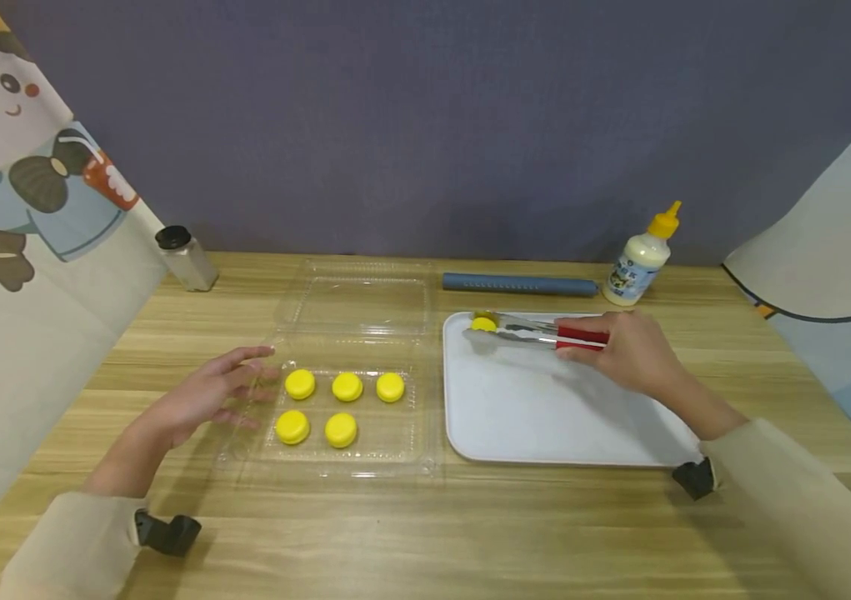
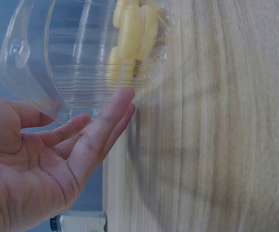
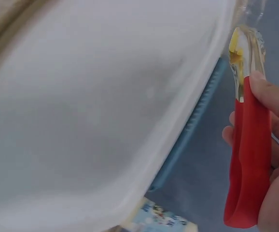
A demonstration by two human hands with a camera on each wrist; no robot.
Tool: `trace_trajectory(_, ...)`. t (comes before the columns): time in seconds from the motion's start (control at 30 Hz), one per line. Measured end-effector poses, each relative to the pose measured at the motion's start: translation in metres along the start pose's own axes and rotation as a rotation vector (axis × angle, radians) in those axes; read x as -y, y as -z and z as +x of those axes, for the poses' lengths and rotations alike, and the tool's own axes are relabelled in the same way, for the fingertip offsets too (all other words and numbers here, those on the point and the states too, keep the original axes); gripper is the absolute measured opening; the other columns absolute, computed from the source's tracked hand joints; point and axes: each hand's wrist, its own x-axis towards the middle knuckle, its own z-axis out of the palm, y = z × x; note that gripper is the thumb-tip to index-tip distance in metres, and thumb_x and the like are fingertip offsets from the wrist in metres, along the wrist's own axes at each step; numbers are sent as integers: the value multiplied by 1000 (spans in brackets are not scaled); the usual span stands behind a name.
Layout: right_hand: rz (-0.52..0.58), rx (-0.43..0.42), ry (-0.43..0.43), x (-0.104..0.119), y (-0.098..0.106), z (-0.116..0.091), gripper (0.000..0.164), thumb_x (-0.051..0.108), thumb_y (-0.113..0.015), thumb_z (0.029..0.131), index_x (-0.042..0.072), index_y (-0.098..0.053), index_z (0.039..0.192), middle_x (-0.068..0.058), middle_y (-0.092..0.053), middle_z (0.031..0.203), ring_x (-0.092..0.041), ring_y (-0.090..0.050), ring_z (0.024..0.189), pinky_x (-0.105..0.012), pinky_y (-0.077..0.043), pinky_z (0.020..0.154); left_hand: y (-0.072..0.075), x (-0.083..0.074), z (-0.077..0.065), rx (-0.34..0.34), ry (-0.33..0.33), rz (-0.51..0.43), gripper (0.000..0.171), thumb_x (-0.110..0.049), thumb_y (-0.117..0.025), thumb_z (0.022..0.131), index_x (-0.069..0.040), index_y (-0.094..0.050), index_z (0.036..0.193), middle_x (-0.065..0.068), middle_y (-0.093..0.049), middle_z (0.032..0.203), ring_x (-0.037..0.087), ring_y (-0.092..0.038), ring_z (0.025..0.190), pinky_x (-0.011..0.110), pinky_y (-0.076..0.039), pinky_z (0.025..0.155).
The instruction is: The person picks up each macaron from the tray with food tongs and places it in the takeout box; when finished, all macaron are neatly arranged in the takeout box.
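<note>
My right hand grips red-handled metal tongs, which point left over the upper left part of a white tray. Between the tong tips is a yellow macaron. To the tray's left lies a clear plastic box with its lid folded back. Several yellow macarons sit in its base, three in the far row and two in the near one. My left hand is at the box's left side, fingers loosely extended and holding nothing; whether they touch the plastic I cannot tell.
A blue-grey stick-shaped object lies behind the tray, beside a white squeeze bottle with a yellow nozzle. At the back left stands a clear jar with a black cap. A dark partition closes off the wooden table's far edge.
</note>
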Motion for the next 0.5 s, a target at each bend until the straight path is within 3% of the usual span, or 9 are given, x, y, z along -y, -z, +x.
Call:
trace_trajectory(0.17,22,-33,54,13,14,2,42,26,-89,79,8,-78,116,-14,-77,89,-11,-55,56,-29,-44,49,1,0,0,1,1,2,58,-23,-35,112,4,-14,159,37,-28,155,54,-45,134,48,-61,85)
trace_trajectory(0.33,32,-73,167,34,24,5,41,22,-91,75,7,-80,112,-9,-78,91,-12,-64,62,-25,-45,47,1,0,1,0,4,3,58,-23,-35,112,4,-14,159,37,-28,155,53,-45,133,47,-61,85)
trace_trajectory(0.5,52,-84,298,59,28,7,42,21,-94,71,13,-81,110,-3,-79,93,-4,-58,60,-21,-39,45,0,0,0,2,0,1,58,-23,-35,112,4,-14,159,37,-28,155,53,-45,133,48,-61,85)
